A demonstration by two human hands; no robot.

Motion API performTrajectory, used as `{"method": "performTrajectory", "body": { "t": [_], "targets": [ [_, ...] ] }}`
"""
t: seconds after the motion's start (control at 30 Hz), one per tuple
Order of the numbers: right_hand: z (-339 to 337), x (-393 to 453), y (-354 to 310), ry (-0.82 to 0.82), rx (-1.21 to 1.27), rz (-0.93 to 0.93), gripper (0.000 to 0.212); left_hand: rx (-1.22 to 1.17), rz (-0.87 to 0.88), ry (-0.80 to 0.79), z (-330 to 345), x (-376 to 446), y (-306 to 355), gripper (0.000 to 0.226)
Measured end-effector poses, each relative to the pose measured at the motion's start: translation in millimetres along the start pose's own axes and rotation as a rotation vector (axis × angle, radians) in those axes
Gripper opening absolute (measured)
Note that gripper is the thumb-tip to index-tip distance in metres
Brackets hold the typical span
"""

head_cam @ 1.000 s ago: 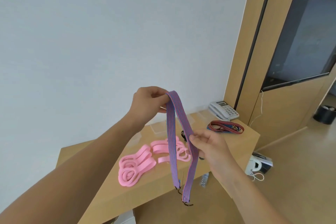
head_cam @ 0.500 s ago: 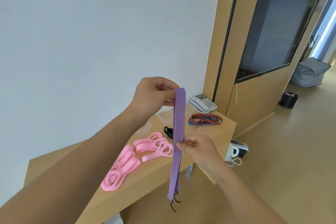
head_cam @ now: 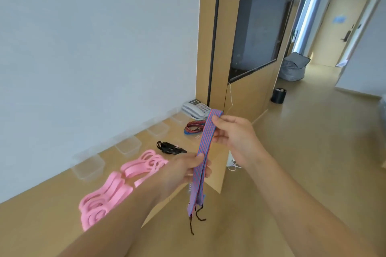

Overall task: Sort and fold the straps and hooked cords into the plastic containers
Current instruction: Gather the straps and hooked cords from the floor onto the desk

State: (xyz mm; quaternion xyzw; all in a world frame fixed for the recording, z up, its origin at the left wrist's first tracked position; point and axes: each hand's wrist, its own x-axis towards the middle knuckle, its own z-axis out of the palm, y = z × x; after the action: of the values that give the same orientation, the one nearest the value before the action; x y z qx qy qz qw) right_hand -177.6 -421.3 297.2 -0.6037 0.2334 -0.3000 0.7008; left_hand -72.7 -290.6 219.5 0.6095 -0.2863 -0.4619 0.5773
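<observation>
Wooden table (head_cam: 211, 165) carries everything else: clear plastic containers (head_cam: 89, 166) lined along its wall edge, pink straps (head_cam: 108, 196) heaped toward the near edge, a black cord bundle (head_cam: 169, 148) mid-table, a red-and-blue coil (head_cam: 195, 126) by the far corner. Off the table's front edge, in the air, hangs the striped cord (head_cam: 205, 142), doubled over, its long axis nearly upright and leaning slightly right, fold at the top, hooks (head_cam: 196, 218) dangling loose below. The right hand (head_cam: 234, 133) pinches it near the fold; the left hand (head_cam: 183, 169) grips the doubled layers lower down. I'd worry the hooks could swing and tangle, or an elastic layer slide out and undo the fold.
</observation>
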Motion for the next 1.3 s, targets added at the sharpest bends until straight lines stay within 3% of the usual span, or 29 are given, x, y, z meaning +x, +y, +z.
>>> {"method": "performTrajectory", "body": {
  "t": [0.07, 0.17, 0.27, 0.3, 0.4, 0.47, 0.53, 0.73, 0.87, 1.0, 1.17, 1.3],
  "targets": [
    [-16, 1, 5, 0.052, 0.008, 0.062, 0.014, 0.033, 0.077, -0.051, 4, 4, -10, 0.014],
    [-45, 0, 22, 0.174, -0.202, 0.161, 0.024, 0.156, 0.119, -0.059, 12, 10, -4, 0.017],
    [-70, -5, 45, 0.378, -0.476, 0.074, 0.031, 0.265, 0.164, -0.092, 22, 20, 10, 0.017],
    [-76, -6, 51, 0.377, -0.544, 0.011, 0.038, 0.296, 0.184, -0.109, 25, 26, 14, 0.016],
    [-90, -2, 62, 0.064, -0.540, -0.094, 0.046, 0.358, 0.233, -0.163, 42, 40, 31, 0.014],
    [-94, 1, 68, -0.131, -0.351, -0.082, 0.037, 0.363, 0.246, -0.155, 57, 49, 41, 0.013],
    [-100, 6, 73, -0.201, -0.192, -0.070, 0.033, 0.332, 0.243, -0.117, 72, 57, 51, 0.014],
    [-142, 32, 76, -0.249, -0.021, -0.040, 0.026, 0.275, 0.252, -0.064, 102, 96, 67, 0.015],
    [-168, 54, 78, -0.275, 0.000, -0.010, 0.038, 0.283, 0.302, 0.018, 118, 124, 75, 0.015],
    [-176, 75, 93, -0.206, -0.189, -0.033, 0.041, 0.306, 0.307, 0.113, 125, 157, 79, 0.018],
    [-164, 101, 120, -0.060, -0.234, 0.014, 0.024, 0.280, 0.286, 0.256, 114, 198, 70, 0.016],
    [-163, 129, 140, -0.125, -0.293, 0.136, 0.027, 0.238, 0.152, 0.402, 72, 233, 48, 0.022]
  ]
}}
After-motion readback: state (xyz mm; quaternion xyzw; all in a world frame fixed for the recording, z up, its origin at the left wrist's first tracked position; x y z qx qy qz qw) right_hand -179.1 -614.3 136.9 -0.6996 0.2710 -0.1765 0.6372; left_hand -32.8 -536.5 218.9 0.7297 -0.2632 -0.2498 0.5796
